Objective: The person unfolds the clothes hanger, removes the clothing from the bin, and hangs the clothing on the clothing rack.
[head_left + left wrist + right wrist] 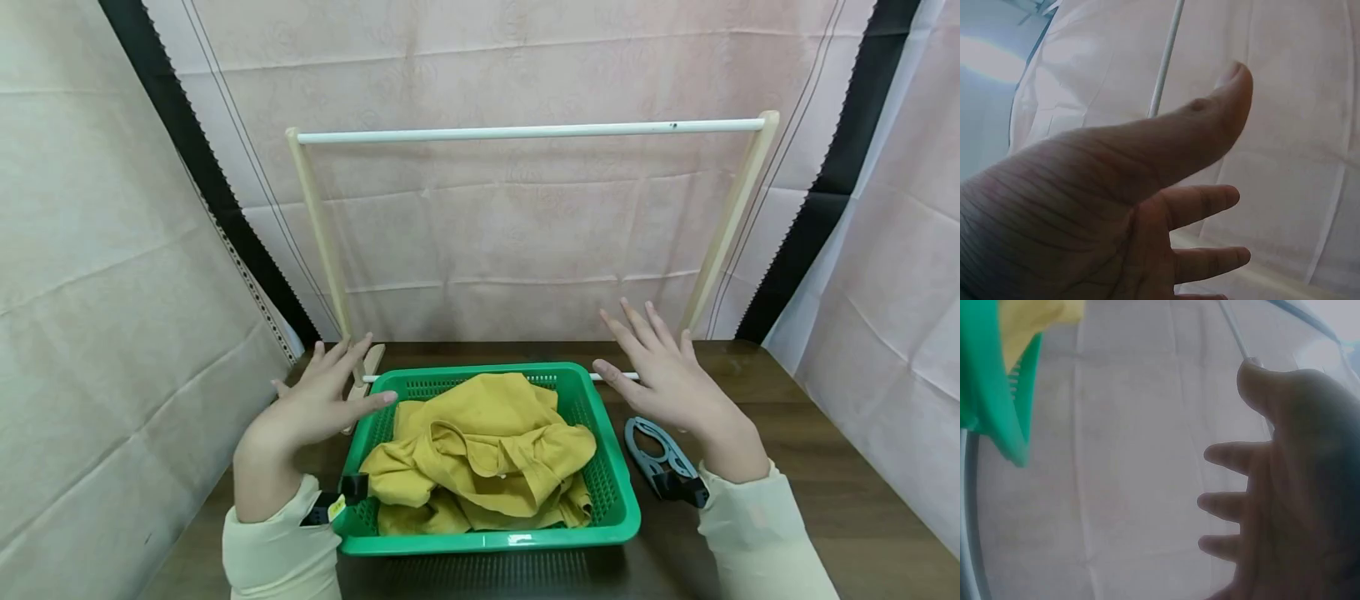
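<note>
Plainly, the yellow cloth [487,454] lies in a crumpled heap inside the green basket [450,545], its folds piled highest toward the back. A sliver of both shows at the upper left of the right wrist view, well apart from the fingers there.

On either side of the basket, a bare hand is raised with its palm facing forward. The left hand [318,404] has its fingers straight and parted, the thumb stretched out sideways toward the basket's back left corner; it holds nothing. The right hand [667,383] fans its fingers wider, with clear gaps between them and the thumb pointing at the basket's back right corner; it grips nothing either. Both wrist views show these gaps.

Just below the right hand is a blue-grey looped piece [660,446]; whether it lies on the table or is fixed at the wrist, I cannot tell. Pale sleeves [757,533] cover both forearms.

Behind the basket stands a rack: two cream posts [322,225] carry a bare white top bar [525,132], and a low white rod [613,377] shows beside the basket. Everything stands on a dark wooden table [795,467], with pale curtains [525,233] around it.
</note>
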Demonstrator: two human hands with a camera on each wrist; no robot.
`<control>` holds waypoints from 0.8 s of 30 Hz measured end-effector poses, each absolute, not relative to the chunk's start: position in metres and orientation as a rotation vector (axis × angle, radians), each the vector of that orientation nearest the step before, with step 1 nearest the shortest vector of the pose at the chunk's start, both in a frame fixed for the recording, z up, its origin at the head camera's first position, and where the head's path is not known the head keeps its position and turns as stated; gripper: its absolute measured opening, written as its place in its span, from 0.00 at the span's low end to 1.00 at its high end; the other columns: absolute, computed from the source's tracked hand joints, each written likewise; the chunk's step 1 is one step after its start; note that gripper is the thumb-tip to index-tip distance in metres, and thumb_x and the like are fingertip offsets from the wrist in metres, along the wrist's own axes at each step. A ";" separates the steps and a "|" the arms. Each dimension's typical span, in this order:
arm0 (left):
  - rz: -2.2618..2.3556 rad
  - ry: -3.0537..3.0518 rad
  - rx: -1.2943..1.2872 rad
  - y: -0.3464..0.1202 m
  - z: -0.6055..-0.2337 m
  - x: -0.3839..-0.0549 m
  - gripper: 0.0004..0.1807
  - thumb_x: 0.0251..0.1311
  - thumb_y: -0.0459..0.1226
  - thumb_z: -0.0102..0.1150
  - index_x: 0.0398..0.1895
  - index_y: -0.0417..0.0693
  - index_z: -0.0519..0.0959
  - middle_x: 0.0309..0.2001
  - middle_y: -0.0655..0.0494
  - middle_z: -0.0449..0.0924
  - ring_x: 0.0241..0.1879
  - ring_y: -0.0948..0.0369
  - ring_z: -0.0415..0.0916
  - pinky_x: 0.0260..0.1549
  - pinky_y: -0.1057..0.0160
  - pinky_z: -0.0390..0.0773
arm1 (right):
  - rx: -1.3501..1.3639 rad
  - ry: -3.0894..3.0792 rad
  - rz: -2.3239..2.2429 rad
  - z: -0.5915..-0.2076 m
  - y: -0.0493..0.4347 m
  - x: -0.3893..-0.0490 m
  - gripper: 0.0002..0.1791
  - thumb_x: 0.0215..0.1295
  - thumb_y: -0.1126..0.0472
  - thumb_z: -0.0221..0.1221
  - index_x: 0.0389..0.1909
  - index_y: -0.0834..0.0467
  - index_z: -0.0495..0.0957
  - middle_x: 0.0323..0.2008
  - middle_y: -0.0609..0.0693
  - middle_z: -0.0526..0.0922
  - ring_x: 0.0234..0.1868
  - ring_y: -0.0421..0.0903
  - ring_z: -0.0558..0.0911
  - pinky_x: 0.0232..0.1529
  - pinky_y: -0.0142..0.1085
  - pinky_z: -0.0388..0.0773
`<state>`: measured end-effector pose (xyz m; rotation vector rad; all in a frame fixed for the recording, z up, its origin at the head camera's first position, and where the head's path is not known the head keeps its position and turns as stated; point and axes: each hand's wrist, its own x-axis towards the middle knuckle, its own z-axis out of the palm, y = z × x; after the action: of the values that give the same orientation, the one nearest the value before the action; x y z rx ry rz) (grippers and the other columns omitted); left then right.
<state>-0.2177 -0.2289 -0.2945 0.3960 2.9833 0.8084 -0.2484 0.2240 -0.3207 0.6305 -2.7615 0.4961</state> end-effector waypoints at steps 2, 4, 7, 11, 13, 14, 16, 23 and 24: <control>0.839 2.982 0.394 -0.235 -0.294 -0.216 0.52 0.63 0.65 0.56 0.82 0.66 0.41 0.81 0.47 0.32 0.76 0.38 0.17 0.47 0.17 0.15 | 0.634 -2.759 0.513 -0.319 0.226 -0.248 0.39 0.77 0.35 0.44 0.81 0.39 0.40 0.81 0.48 0.34 0.79 0.57 0.30 0.63 0.76 0.29; 0.858 2.980 0.405 -0.241 -0.294 -0.217 0.51 0.64 0.64 0.56 0.82 0.66 0.41 0.81 0.47 0.31 0.75 0.38 0.17 0.48 0.17 0.17 | 0.636 -2.762 0.530 -0.317 0.229 -0.248 0.39 0.77 0.36 0.44 0.81 0.40 0.41 0.81 0.49 0.35 0.79 0.58 0.31 0.63 0.77 0.30; 0.875 2.980 0.428 -0.249 -0.294 -0.221 0.49 0.66 0.62 0.56 0.82 0.63 0.42 0.81 0.44 0.32 0.76 0.37 0.18 0.51 0.16 0.22 | 0.646 -2.769 0.555 -0.313 0.233 -0.248 0.39 0.77 0.36 0.45 0.82 0.41 0.42 0.81 0.50 0.37 0.79 0.59 0.34 0.64 0.77 0.34; 0.953 2.969 0.473 -0.264 -0.297 -0.232 0.47 0.69 0.60 0.54 0.82 0.56 0.45 0.80 0.40 0.40 0.77 0.36 0.33 0.63 0.23 0.41 | 0.704 -2.753 0.600 -0.310 0.241 -0.252 0.39 0.78 0.39 0.47 0.81 0.48 0.45 0.80 0.53 0.43 0.79 0.60 0.41 0.68 0.72 0.43; 1.016 2.938 0.488 -0.273 -0.303 -0.238 0.45 0.71 0.59 0.53 0.82 0.53 0.46 0.79 0.40 0.44 0.76 0.36 0.42 0.66 0.29 0.51 | 0.749 -2.748 0.650 -0.310 0.245 -0.254 0.39 0.78 0.42 0.48 0.81 0.53 0.48 0.80 0.57 0.47 0.79 0.61 0.46 0.69 0.68 0.48; 1.055 2.911 0.491 -0.278 -0.308 -0.242 0.44 0.71 0.58 0.52 0.82 0.52 0.47 0.79 0.39 0.46 0.75 0.37 0.45 0.66 0.31 0.54 | 0.766 -2.748 0.677 -0.311 0.247 -0.255 0.38 0.78 0.42 0.48 0.80 0.54 0.49 0.79 0.58 0.49 0.78 0.62 0.49 0.69 0.66 0.51; 1.107 2.858 0.488 -0.287 -0.320 -0.249 0.43 0.73 0.56 0.52 0.81 0.47 0.48 0.77 0.37 0.50 0.74 0.37 0.50 0.66 0.34 0.58 | 0.777 -2.769 0.724 -0.314 0.250 -0.255 0.37 0.79 0.42 0.47 0.79 0.56 0.52 0.77 0.60 0.55 0.76 0.62 0.56 0.69 0.64 0.56; 1.268 2.656 0.528 -0.302 -0.363 -0.272 0.39 0.75 0.52 0.51 0.79 0.43 0.52 0.74 0.36 0.59 0.72 0.41 0.59 0.65 0.39 0.65 | 0.759 -2.827 0.752 -0.329 0.264 -0.262 0.29 0.79 0.43 0.47 0.70 0.57 0.70 0.63 0.58 0.77 0.61 0.60 0.77 0.58 0.59 0.73; 1.289 2.630 0.534 -0.303 -0.367 -0.275 0.39 0.75 0.52 0.51 0.79 0.44 0.53 0.74 0.37 0.59 0.72 0.41 0.59 0.65 0.40 0.65 | 0.758 -2.840 0.759 -0.331 0.266 -0.263 0.27 0.79 0.44 0.48 0.68 0.57 0.73 0.60 0.56 0.79 0.59 0.58 0.79 0.56 0.57 0.75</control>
<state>-0.2749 -0.3030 -0.3671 0.5337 2.6304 1.2889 -0.2632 0.2662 -0.3315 0.7578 -2.8404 0.7588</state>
